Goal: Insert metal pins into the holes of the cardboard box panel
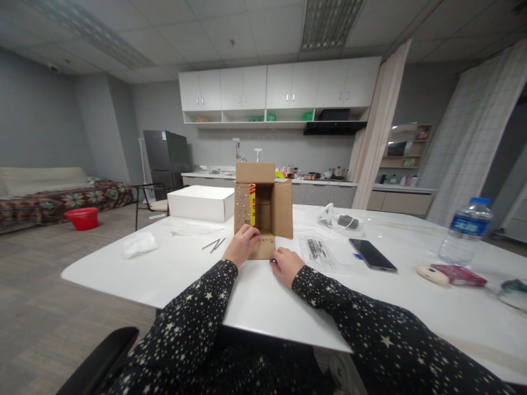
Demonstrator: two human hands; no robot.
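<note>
Head cam, the only view here: a small cardboard box lies on its side on the white table, open end facing the person, flaps spread out. The left flap and the bottom flap lying flat on the table are dotted with rows of little dark things, screws or nails by the look of it, too small to be sure.

The left hand rests on the bottom flap near the box mouth, fingers curled down onto the cardboard. Whether it's pinching anything, I can't tell. The right hand sits at the flap's near right corner, fingers bent and pressed down, and I can't tell if it holds anything either.

Progress-wise, my read is it's midway: plenty of rows are already filled, but loose nails lie on the table just left of the box, and a clear packet of more sits just right of it.

A phone and a water bottle sit further right.
</note>
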